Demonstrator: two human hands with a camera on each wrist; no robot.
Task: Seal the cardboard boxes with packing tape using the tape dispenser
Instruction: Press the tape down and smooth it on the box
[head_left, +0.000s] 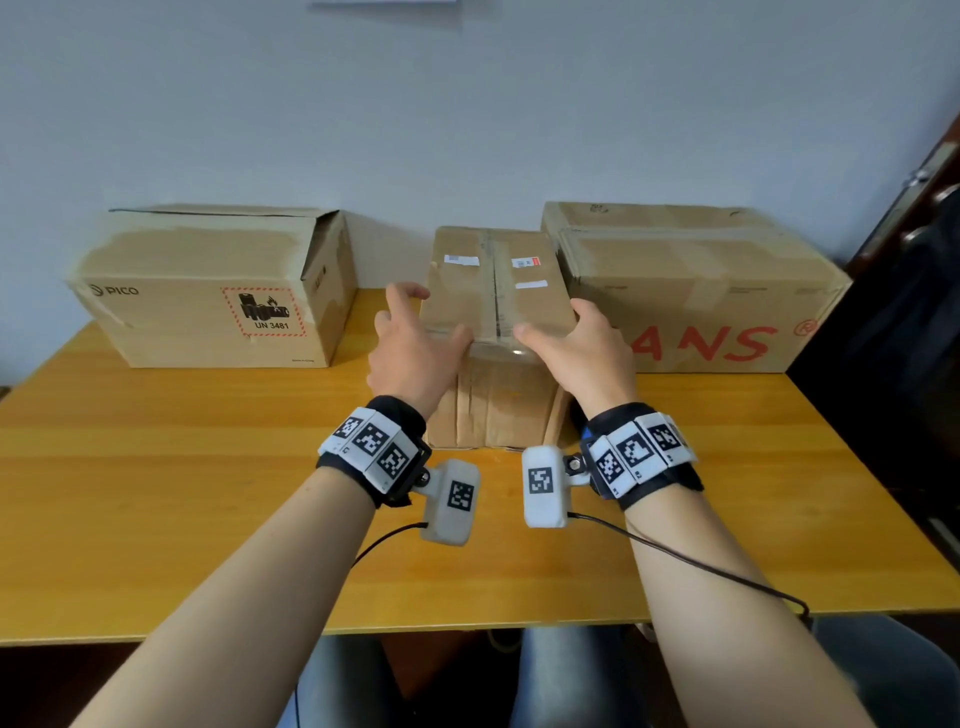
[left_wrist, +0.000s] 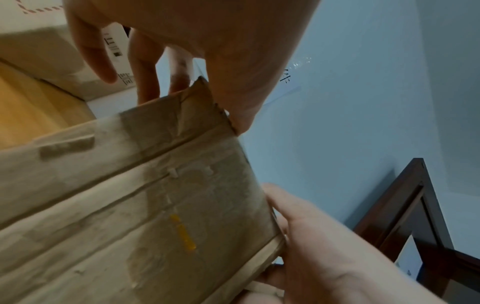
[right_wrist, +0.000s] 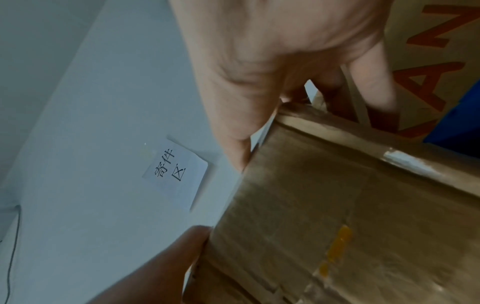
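Both hands were on the small middle box (head_left: 496, 291), which stood on the yellow wooden worktop (head_left: 182, 467) between two larger cartons. On its near left top corner lay the left hand (head_left: 415, 348): the thumb lay over the top face near the front edge, and the fingers spread along the left side with gaps between them, none of them wrapped tight. Opposite it, the right hand (head_left: 582, 343) took the near right top corner, thumb on the top face pointing toward the centre seam and fingers bent down over the right side, clasping the edge. In the left wrist view the same box (left_wrist: 155, 195) filled the lower left, its front face covered in old clear tape with a yellow streak, and both hands met its upper edge. From the right wrist the fingers (right_wrist: 369, 82) reached down between this box and the carton with red letters (right_wrist: 428, 51).

A taped seam ran down the middle of the small box's top, with white labels either side. At the left rear stood the PICO box (head_left: 208, 291), its top flap slightly raised. To the right rear stood the red-lettered carton (head_left: 691, 291), just beside the small box. A paper sign (right_wrist: 176, 174) with printed characters was stuck to the pale wall. No tape dispenser could be made out.
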